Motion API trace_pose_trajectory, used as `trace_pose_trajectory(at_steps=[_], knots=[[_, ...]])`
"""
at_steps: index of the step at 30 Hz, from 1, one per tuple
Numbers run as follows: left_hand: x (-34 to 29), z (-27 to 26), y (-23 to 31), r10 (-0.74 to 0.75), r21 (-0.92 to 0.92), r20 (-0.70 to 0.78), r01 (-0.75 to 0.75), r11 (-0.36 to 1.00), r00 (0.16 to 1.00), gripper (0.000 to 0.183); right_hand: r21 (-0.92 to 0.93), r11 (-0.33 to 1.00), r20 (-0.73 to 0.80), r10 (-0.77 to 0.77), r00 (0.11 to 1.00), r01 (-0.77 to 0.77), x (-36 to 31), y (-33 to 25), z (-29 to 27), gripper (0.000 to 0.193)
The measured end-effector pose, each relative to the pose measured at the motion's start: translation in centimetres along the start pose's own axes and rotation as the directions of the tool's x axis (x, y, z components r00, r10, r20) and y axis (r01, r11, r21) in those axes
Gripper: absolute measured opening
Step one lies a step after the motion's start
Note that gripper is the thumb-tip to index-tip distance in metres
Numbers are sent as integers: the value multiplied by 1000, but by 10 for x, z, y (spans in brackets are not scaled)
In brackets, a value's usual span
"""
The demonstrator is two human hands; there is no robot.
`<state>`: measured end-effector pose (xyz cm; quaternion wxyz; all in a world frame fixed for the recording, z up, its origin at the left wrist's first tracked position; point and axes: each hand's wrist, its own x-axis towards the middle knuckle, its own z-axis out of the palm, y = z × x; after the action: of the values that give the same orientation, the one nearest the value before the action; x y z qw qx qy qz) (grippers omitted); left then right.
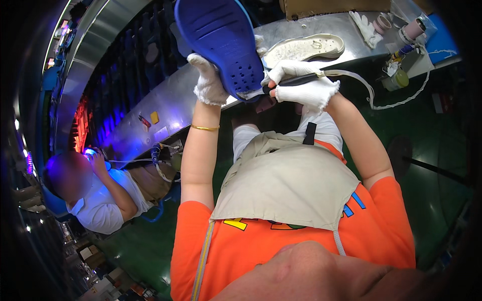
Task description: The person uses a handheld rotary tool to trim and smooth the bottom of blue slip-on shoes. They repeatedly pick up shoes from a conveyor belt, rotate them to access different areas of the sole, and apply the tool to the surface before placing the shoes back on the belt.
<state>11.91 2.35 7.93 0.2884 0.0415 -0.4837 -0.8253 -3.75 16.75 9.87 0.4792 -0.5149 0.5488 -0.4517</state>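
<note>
Upper centre, my left hand [208, 83] grips a blue shoe sole [221, 42], my right hand [307, 93] a black-handled brush [297, 81]; upper right, a yellow-green container [399, 79], contents unclear.

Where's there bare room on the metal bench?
On the metal bench, the widest bare patch shows between the yellow block and the left hand; a narrower strip, between cream sole and cardboard box. Crowded: right end, with loose glove and rolls.

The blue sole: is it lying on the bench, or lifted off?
Lifted off, it appears: the left hand cradles the blue sole from beneath, the white glove showing at both edges.
</note>
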Motion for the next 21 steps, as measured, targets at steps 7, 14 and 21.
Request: trace_pose_trajectory(at_steps=[7,14,21], knots=[[7,0,9,-175,137,-26,177,975,984,103,220,975,101,-22,995,0,-1,-1,-13,17],[20,-2,22,-395,141,-210,427,893,894,79,-75,982,53,-168,984,171,5,4,-1,15],[22,5,22,-428,183,-383,522,833,818,77,-92,956,-101,-286,953,278,13,6,-6,13]])
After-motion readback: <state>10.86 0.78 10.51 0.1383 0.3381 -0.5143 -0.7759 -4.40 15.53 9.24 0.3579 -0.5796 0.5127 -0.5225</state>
